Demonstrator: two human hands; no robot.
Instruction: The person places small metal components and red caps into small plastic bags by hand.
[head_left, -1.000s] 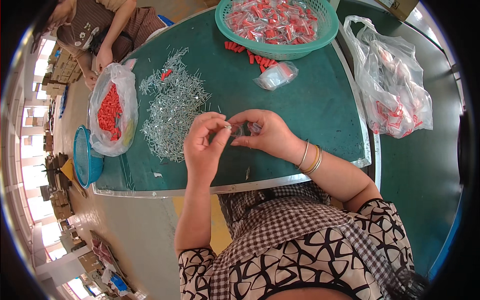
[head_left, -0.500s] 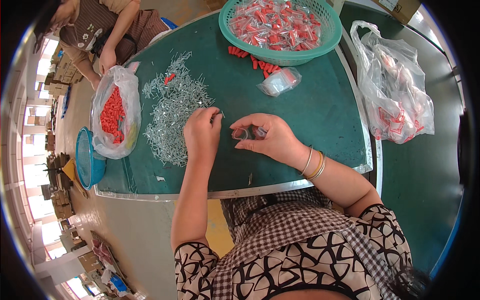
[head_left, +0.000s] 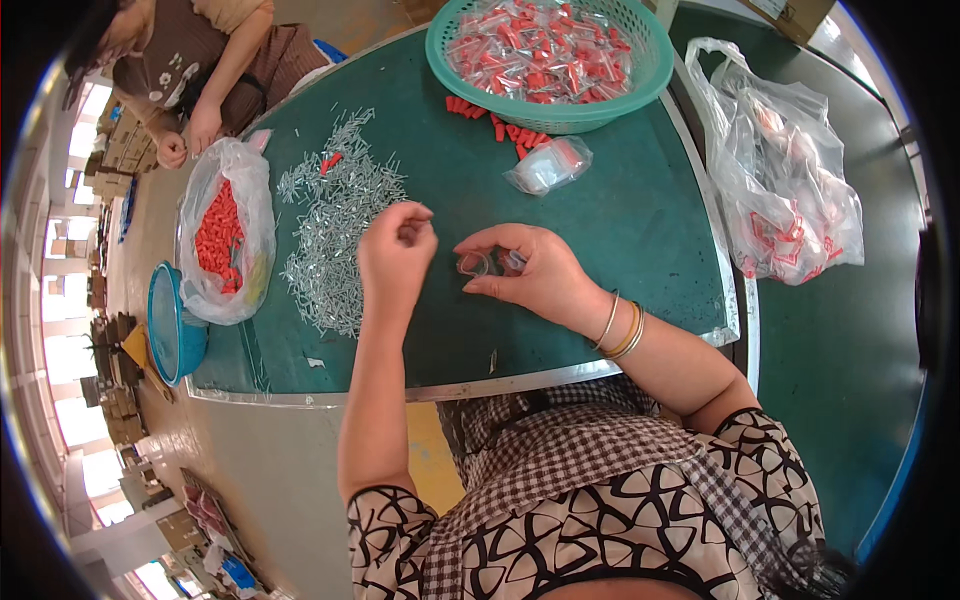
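My left hand is above the right side of a pile of small silver screws, its fingers curled inward; what they hold, if anything, is hidden. To its right, over the green table, my right hand grips a small clear plastic bag. The bag's mouth is spread between thumb and forefinger and faces my left hand. A few red plugs lie on top of the screws. Beyond my right hand rests a stack of clear bags.
A green basket at the back holds packed bags with red plugs; loose plugs lie beside it. On the left are a plastic bag of red plugs and a blue basket. A white carrier bag lies right. Another person sits far left.
My left hand has shifted slightly away from the bag's mouth, and the screw seen at its fingertips is out of sight. My right hand keeps the bag spread. The other person's hands have moved.
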